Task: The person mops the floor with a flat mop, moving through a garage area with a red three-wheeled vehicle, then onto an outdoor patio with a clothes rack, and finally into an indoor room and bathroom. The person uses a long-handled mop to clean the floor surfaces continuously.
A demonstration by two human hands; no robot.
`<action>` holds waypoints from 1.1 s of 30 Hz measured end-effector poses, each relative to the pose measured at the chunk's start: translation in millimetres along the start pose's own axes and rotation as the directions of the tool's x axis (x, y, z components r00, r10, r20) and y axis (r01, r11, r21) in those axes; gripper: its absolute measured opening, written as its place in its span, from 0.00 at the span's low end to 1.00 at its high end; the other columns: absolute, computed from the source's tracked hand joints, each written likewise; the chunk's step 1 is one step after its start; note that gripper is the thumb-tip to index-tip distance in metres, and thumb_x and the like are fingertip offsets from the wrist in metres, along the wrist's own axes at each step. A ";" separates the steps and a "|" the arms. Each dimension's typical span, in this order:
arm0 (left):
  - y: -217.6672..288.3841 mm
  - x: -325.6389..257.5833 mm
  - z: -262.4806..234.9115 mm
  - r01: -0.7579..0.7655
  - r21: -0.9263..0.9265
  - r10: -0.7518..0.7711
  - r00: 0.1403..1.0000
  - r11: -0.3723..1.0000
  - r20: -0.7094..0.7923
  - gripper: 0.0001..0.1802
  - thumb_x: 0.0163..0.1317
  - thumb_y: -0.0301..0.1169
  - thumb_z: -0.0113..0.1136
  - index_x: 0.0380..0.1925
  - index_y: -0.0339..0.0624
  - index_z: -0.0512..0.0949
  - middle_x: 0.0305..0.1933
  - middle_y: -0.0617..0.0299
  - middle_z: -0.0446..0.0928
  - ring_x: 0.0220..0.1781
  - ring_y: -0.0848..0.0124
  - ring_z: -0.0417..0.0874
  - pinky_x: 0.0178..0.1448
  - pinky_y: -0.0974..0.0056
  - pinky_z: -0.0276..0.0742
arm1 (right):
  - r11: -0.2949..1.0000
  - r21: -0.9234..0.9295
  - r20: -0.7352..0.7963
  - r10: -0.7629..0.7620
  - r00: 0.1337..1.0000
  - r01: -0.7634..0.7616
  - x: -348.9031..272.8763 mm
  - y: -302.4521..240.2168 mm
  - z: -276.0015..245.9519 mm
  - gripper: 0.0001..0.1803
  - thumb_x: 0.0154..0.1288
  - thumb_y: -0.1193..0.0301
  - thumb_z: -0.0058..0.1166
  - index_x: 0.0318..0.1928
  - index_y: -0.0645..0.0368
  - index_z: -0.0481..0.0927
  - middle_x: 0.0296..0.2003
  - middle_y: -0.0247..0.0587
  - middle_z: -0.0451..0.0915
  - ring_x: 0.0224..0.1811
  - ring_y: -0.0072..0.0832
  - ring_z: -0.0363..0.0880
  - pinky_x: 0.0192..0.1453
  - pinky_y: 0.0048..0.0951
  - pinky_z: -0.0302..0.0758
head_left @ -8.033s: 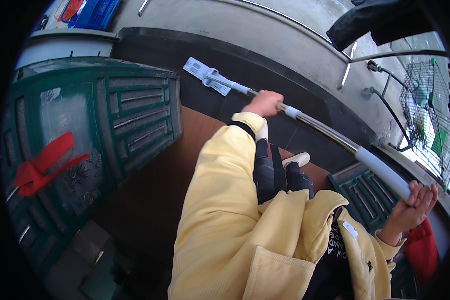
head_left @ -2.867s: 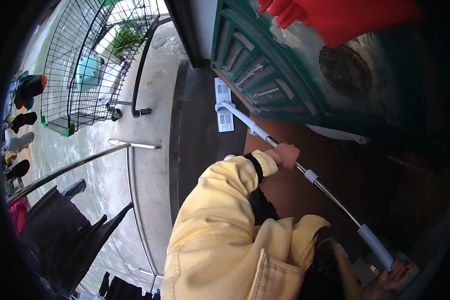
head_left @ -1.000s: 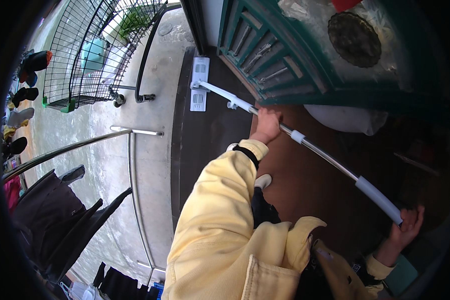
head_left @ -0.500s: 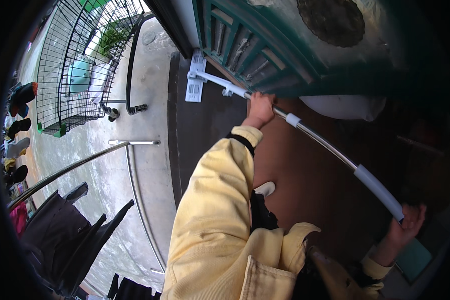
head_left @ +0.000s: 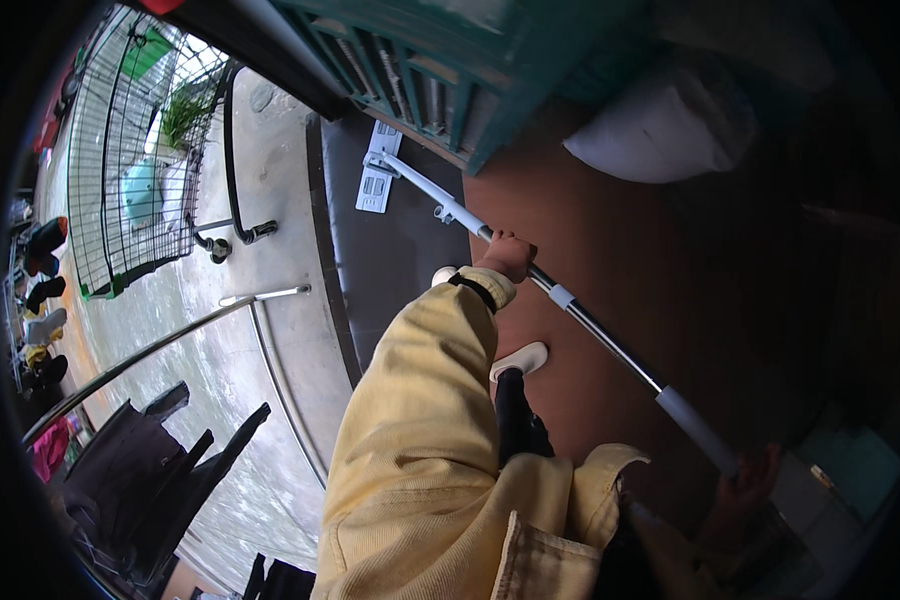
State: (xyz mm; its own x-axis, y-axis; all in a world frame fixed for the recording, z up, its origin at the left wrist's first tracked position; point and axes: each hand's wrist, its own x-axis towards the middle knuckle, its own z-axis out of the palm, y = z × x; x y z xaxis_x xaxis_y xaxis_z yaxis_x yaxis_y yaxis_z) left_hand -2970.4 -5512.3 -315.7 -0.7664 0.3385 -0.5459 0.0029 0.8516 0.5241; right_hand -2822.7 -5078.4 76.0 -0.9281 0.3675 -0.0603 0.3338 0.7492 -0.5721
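We have our left hand (head_left: 510, 256) wrapped round the mop (head_left: 615, 347), whose head (head_left: 374, 180) lies at ten o'clock from that grip, on the dark floor (head_left: 410, 245). Our right hand (head_left: 754, 480), between four and five o'clock, is at the pole's end; in shadow, we cannot tell how its fingers close.

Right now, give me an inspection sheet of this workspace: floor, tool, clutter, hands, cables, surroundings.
Floor: dark strip beside a brown floor.
Tool: flat mop, its mop head on the dark strip.
Clutter: pale sack on the brown floor.
Hands: left fingers closed around the pole; right fingers at the grip's end, too dim to judge their hold.
Cables: nothing seen.
Surroundings: green slatted panel ahead; wire cart, metal rail and dark garment to the left.
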 end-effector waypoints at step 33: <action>-69.3 57.2 -13.4 0.059 -0.111 -0.086 0.960 0.992 -0.265 0.05 0.45 0.24 0.58 0.23 0.46 0.79 0.28 0.53 0.80 0.39 0.48 0.80 0.48 0.51 0.75 | 0.763 0.628 0.182 0.050 0.982 -0.155 150.3 -33.8 119.9 0.09 0.74 0.70 0.46 0.52 0.54 0.70 0.29 0.34 0.71 0.23 0.19 0.67 0.34 0.29 0.74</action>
State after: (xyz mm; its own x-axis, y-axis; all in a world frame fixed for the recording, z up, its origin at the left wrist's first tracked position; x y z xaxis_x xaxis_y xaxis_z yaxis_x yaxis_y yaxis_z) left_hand -3023.1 -5557.2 -374.4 -0.9063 0.1456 -0.3967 -0.1134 0.8205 0.5603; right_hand -2993.3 -5114.5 -11.9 -0.9247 0.2981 -0.2369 0.2952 0.1682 -0.9405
